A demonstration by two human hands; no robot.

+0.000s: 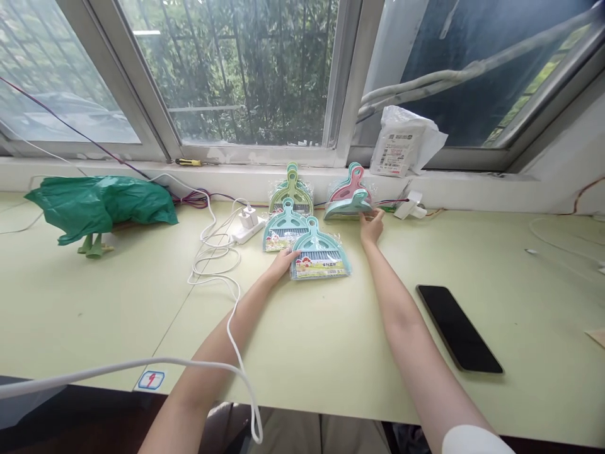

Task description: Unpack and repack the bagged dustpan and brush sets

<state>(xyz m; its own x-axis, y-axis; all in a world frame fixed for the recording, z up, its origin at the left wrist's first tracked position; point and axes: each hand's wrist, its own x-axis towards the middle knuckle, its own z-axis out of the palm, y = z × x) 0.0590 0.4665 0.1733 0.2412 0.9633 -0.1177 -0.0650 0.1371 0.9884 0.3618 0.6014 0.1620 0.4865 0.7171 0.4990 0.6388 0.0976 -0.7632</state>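
Several packaged mini dustpan-and-brush sets lie near the window wall. My left hand [284, 260] rests on the left edge of the nearest teal set [320, 254], which overlaps another teal set [282, 227]. A green set [291, 191] leans behind them. My right hand [371, 226] touches the front edge of a stack with a pink set [350, 181] above a teal set [348, 207]. Whether either hand grips anything is unclear.
A black phone [458, 327] lies face up at the right. White cables and a charger block [246, 222] sprawl left of the sets, one cable crossing my left forearm. A green plastic bag [101, 203] sits far left. A white packet [401, 142] stands on the sill.
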